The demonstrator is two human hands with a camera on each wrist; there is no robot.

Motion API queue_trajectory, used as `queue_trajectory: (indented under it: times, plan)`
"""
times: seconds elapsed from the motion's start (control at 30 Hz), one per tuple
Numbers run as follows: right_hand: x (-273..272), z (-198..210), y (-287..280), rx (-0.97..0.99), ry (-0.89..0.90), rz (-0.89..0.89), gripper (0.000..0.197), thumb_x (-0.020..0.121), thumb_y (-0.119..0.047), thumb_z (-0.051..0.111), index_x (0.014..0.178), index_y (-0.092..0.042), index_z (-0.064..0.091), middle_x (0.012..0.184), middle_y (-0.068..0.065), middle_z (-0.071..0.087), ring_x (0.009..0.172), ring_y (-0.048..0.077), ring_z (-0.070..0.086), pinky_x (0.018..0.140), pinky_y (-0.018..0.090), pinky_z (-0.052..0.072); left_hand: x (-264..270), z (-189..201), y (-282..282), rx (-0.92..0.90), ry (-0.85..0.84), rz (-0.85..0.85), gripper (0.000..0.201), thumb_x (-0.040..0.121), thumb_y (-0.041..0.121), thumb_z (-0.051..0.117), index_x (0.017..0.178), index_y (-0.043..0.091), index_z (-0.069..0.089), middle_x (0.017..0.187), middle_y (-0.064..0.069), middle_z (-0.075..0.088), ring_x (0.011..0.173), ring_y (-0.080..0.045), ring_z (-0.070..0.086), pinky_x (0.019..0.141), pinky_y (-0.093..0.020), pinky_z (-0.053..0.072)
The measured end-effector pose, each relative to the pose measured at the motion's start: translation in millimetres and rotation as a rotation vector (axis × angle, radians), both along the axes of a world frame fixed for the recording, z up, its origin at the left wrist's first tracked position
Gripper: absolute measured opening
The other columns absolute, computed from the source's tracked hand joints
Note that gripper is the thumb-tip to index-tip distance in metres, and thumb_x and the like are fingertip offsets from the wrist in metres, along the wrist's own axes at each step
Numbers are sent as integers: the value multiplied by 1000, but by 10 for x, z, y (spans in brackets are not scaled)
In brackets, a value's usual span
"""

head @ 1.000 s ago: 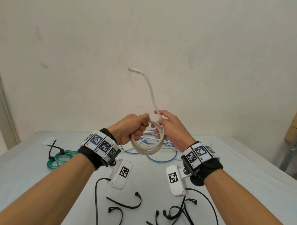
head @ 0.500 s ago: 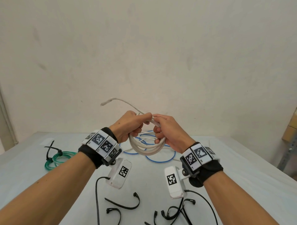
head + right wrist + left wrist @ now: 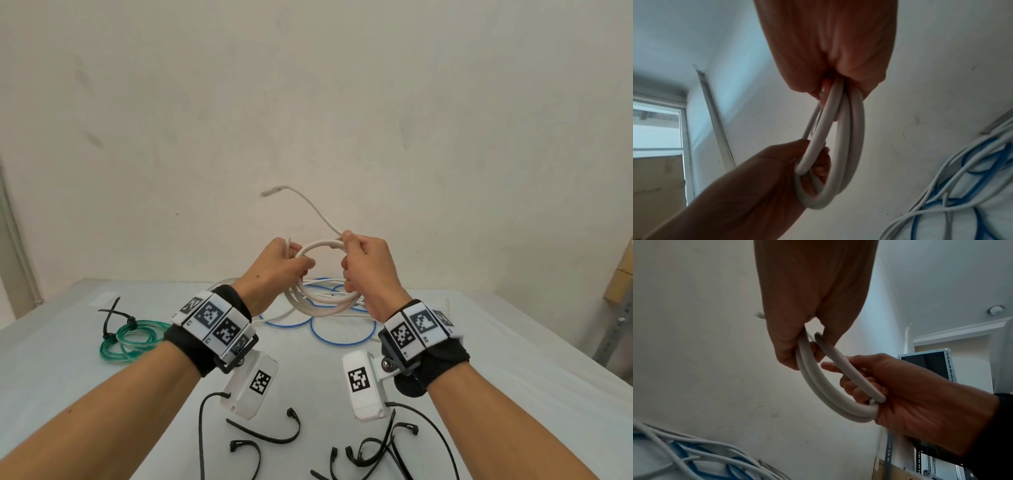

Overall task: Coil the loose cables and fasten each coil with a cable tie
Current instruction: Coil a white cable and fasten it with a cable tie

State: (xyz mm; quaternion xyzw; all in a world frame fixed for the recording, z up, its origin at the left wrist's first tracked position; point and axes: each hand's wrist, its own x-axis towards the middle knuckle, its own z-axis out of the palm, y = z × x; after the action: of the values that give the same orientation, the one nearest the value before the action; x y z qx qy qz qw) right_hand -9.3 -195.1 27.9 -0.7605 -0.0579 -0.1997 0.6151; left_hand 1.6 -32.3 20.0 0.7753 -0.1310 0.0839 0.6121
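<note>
The left hand (image 3: 279, 265) and right hand (image 3: 368, 263) grip the white cable (image 3: 320, 303) coil above the bench (image 3: 513, 359); its tail remains free; the green coil (image 3: 132, 339) is tied; blue cable (image 3: 342, 337) and loose ties (image 3: 270, 433) await.

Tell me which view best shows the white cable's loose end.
The head view: the loose end arcs up clear of the right hand. The left wrist view shows only a blurred tip beside the left hand; the right wrist view shows none.
</note>
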Motion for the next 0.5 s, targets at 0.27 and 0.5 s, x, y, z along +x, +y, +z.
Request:
queue_trajectory:
  times: [0.27,0.5]
  plan:
    - [-16,-29,-16,50,21,26,41,109,-31,47,94,-1,70,54,-4,37,45,14,32,39,22,33,-54,116,-36,-233,114,-98,46,111,22,37,106,-10,70,74,-9,58,69,-18,56,65,-26,51]
    - [-93,-24,14,42,77,136,39,109,-29,46,102,-2,73,58,-2,36,46,12,30,41,23,30,-146,141,-26,-83,47,-152,43,111,42,39,113,11,68,64,-3,44,50,-16,43,52,-32,54]
